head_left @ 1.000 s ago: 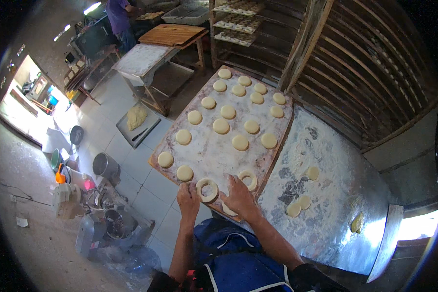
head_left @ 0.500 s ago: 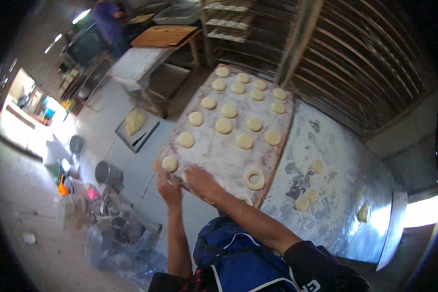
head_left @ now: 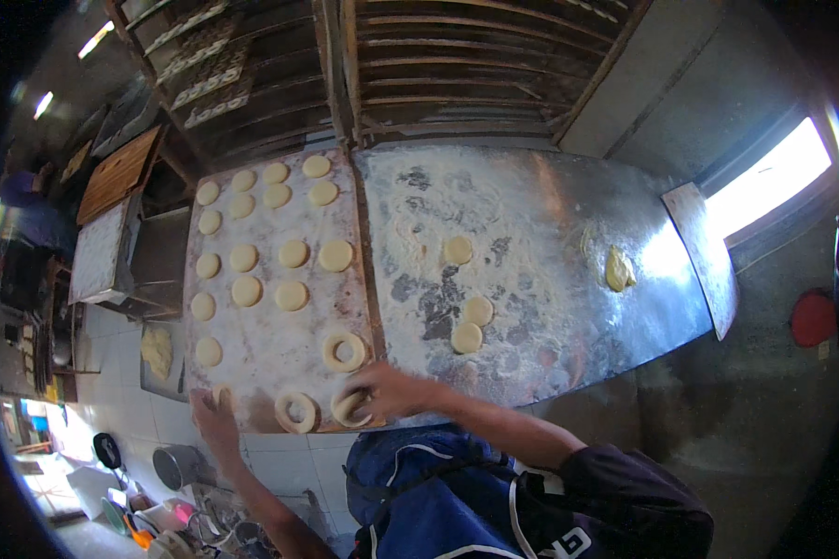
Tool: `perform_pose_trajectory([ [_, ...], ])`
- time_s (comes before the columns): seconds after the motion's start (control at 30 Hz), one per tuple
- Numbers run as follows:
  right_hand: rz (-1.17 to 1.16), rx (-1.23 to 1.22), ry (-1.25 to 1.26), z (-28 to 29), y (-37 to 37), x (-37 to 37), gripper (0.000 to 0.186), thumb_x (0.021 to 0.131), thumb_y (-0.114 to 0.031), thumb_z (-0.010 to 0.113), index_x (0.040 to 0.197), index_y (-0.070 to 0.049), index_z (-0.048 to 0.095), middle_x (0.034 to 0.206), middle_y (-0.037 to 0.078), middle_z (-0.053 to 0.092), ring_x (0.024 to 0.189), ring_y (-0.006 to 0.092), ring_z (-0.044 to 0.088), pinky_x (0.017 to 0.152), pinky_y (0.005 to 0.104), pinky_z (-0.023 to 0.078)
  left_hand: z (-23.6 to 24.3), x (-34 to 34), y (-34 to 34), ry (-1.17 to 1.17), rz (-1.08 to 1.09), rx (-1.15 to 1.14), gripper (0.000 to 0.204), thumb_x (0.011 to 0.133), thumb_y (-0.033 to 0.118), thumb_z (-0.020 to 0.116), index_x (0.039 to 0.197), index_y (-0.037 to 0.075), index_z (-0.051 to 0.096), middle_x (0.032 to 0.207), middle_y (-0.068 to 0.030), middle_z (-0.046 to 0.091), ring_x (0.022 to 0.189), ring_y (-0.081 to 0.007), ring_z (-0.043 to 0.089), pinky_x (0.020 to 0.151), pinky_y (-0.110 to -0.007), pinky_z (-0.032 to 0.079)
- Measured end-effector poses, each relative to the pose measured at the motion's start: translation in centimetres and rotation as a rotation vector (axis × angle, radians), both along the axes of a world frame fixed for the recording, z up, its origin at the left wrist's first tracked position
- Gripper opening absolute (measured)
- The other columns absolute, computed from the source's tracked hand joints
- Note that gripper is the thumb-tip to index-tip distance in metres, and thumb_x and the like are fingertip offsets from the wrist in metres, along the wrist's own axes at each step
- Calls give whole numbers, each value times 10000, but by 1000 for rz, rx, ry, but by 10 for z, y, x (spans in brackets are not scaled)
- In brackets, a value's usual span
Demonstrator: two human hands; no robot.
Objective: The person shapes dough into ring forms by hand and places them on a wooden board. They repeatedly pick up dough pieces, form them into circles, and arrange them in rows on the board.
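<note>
My right hand point(head_left: 387, 389) is at the front right corner of a floured board point(head_left: 261, 359), its fingers closed around a dough ring point(head_left: 341, 410). Next to it lie another dough ring point(head_left: 296, 395) at the front edge and one point(head_left: 328, 352) just behind. At the front left corner my left hand point(head_left: 216, 427) has its fingers round a dough disc point(head_left: 221, 395), which they partly cover. Several flat round dough discs point(head_left: 246, 291) sit in loose rows over the rest of the board.
A floured metal table point(head_left: 569, 345) adjoins the board on the right, with dough discs point(head_left: 467, 337) and a dough scrap point(head_left: 618, 270). A slatted wooden rack point(head_left: 466, 82) stands behind. On the left are a tray of dough point(head_left: 157, 352), a metal pot point(head_left: 175, 466) and a person point(head_left: 23, 219).
The view has swung to the right. My right hand has moved from beside my left hand to the ring at the front right. My left hand has come up onto the corner disc.
</note>
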State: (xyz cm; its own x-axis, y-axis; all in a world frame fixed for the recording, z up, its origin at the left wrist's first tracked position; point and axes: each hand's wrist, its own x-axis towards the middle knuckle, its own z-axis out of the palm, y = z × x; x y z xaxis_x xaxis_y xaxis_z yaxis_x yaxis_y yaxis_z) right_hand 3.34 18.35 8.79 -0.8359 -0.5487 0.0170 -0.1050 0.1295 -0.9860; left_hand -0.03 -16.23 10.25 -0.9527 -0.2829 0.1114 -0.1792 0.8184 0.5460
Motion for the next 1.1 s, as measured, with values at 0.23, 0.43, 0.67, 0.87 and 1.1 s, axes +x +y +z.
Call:
perform_pose_trajectory([
  [0.23, -712, 642, -150, 3, 222, 46, 281, 738, -96, 749, 1004, -31, 685, 939, 145, 701, 881, 263, 685, 761, 370, 522, 8, 11, 231, -23, -387, 595, 406, 794, 128, 759, 1090, 22, 502, 947, -102, 558, 844, -239, 561, 729, -364, 487],
  [0.43, -876, 929, 159, -48, 268, 55, 315, 698, -145, 766, 976, -32, 672, 898, 158, 682, 837, 272, 669, 717, 383, 518, -26, 30, 351, 172, -648, 135, 350, 791, 50, 683, 1094, 11, 513, 999, -208, 551, 925, -385, 553, 821, -460, 449],
  [0.67, -825, 222, -185, -34, 283, 67, 214, 736, -71, 727, 896, -53, 586, 800, 37, 597, 740, 134, 579, 671, 297, 469, -43, 68, 437, -130, -667, 751, 303, 875, 101, 666, 1137, -30, 589, 1031, -188, 645, 936, -309, 653, 812, -392, 524],
  [0.87, -770, 23, -262, -13, 293, 81, 305, 734, 15, 723, 976, -22, 542, 792, 13, 578, 727, 82, 545, 630, 258, 465, -47, 78, 465, -395, -560, 1075, 242, 934, 104, 631, 1107, -65, 630, 993, -104, 693, 913, -155, 652, 809, -294, 537],
  [1.1, -798, -15, -209, -10, 301, 86, 394, 742, 16, 700, 1084, -20, 509, 871, 82, 638, 758, 136, 597, 655, 303, 497, -41, 93, 490, -322, -565, 961, 186, 930, 91, 635, 1056, -43, 606, 948, -112, 672, 883, -159, 650, 790, -297, 534],
])
